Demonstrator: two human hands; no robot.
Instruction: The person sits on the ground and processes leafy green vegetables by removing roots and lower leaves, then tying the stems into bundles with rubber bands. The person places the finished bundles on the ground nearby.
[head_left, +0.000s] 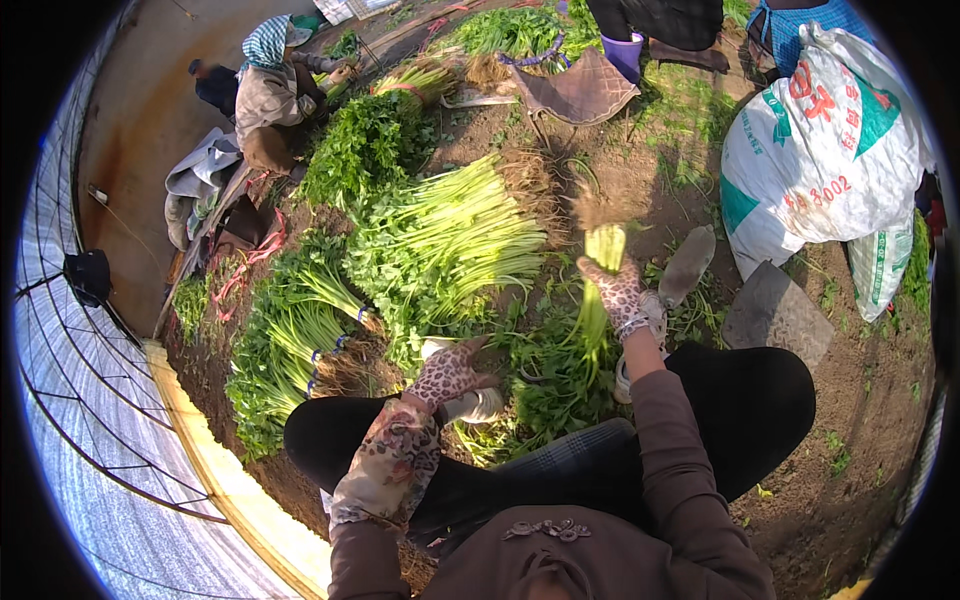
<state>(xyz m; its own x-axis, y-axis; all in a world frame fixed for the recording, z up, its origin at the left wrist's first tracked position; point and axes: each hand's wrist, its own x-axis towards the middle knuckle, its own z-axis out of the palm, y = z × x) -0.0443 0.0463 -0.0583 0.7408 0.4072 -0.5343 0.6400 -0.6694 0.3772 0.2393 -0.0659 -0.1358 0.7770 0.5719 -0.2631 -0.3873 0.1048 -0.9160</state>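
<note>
My right hand (613, 291), in a leopard-print glove, grips a bunch of celery (604, 244) by the pale stalks. Its blurred roots point away from me and its leaves hang towards my lap. My left hand (448, 372), gloved alike, is held over my shoe with its fingers apart and nothing in them. Beyond it lies a large heap of loose celery (457, 232), roots to the right. Left of that, several celery bundles (307, 337) are tied with blue bands. Cut leaves (559, 390) cover the ground between my feet.
A low stool with a brown seat (577, 86) stands beyond the heap. White woven sacks (825, 157) bulge at the right, near a flat grey slab (778, 315). A person in a checked headscarf (270, 97) crouches at upper left. Pink ribbon (251, 262) lies near a board.
</note>
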